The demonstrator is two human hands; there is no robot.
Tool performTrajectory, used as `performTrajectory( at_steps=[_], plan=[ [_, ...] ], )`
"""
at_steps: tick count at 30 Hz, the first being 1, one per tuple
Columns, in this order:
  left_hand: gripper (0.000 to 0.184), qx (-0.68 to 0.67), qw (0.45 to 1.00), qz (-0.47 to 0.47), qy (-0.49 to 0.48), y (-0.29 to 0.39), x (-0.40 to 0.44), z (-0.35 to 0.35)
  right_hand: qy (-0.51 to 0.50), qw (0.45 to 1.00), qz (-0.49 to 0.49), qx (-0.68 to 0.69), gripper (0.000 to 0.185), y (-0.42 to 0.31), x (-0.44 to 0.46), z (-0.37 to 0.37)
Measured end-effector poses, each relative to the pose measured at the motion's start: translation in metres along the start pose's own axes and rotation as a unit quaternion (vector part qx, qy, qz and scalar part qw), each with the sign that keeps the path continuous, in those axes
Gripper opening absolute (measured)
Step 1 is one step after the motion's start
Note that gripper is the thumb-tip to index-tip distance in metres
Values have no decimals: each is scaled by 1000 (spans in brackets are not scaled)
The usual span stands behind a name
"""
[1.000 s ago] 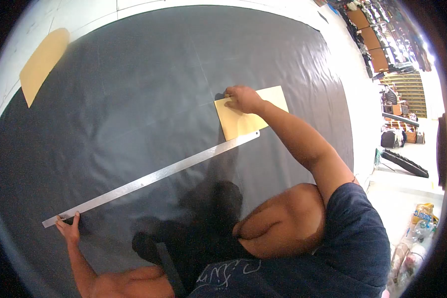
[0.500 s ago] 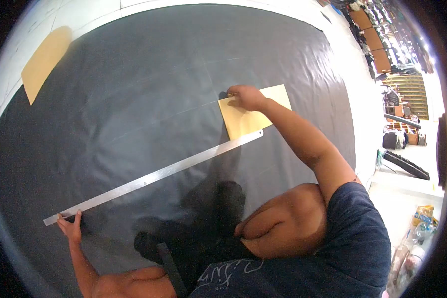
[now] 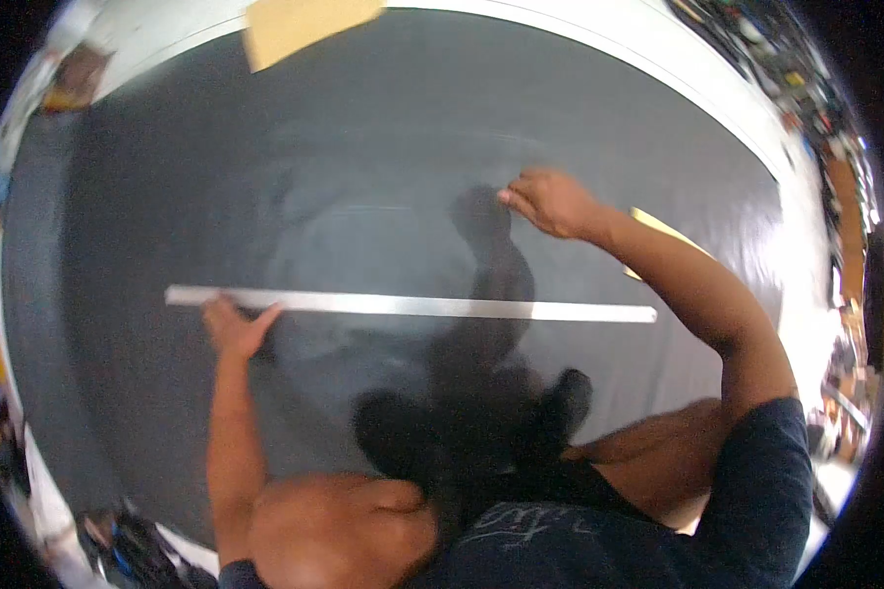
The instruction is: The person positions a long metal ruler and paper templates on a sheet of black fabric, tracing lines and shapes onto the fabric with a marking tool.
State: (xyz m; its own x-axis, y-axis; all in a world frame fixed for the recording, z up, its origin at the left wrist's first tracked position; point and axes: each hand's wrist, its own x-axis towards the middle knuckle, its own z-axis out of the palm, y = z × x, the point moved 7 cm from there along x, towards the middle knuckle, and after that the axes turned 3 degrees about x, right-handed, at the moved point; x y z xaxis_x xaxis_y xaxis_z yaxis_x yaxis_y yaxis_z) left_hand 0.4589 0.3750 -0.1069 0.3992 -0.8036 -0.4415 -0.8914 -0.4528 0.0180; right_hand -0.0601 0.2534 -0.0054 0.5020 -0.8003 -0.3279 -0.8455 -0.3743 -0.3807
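A long metal ruler (image 3: 413, 306) lies almost level across a large black sheet of material (image 3: 363, 128). My left hand (image 3: 238, 327) touches the ruler near its left end, thumb and fingers spread apart along the near edge. Beyond the ruler, my right hand (image 3: 550, 203) is over the sheet with its fingers pinched together; whatever is in them, if anything, is too small and blurred to make out. A yellow card piece (image 3: 658, 222) is partly hidden by my right forearm. Faint pale lines show on the sheet.
Another yellow card piece (image 3: 304, 29) lies over the sheet's far edge. White floor (image 3: 521, 15) borders the sheet. A dark bundle (image 3: 133, 550) sits at the lower left, and assorted goods line the right side. My bent legs rest at the near edge.
The view has turned, so the ruler now appears nearly level. My right hand has moved off the yellow card, leftward over the black sheet. My left hand stays at the ruler's left end.
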Motion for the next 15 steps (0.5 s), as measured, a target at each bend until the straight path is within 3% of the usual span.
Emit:
performTrajectory(
  at_steps=[1, 3, 9, 13, 15],
  plan=[
    [133, -5, 1000, -8, 18, -1, -5, -2, -2, 1000, -31, 5, 44, -37, 19, 14],
    [135, -39, 999, -28, 24, 2, -15, -7, -42, 990, 2, 132, 49, -99, 50, 43],
    [137, -71, 995, -66, 2, 4, -24, -12, 31, 947, -72, 313, 30, -254, 142, 130],
    [133, -76, 995, -61, -6, -2, -21, -9, 26, 920, -69, 385, 27, -317, 170, 158],
    [132, -79, 995, -55, -5, 1, -21, -10, 97, 913, -107, 383, 24, -325, 175, 156]
  ],
)
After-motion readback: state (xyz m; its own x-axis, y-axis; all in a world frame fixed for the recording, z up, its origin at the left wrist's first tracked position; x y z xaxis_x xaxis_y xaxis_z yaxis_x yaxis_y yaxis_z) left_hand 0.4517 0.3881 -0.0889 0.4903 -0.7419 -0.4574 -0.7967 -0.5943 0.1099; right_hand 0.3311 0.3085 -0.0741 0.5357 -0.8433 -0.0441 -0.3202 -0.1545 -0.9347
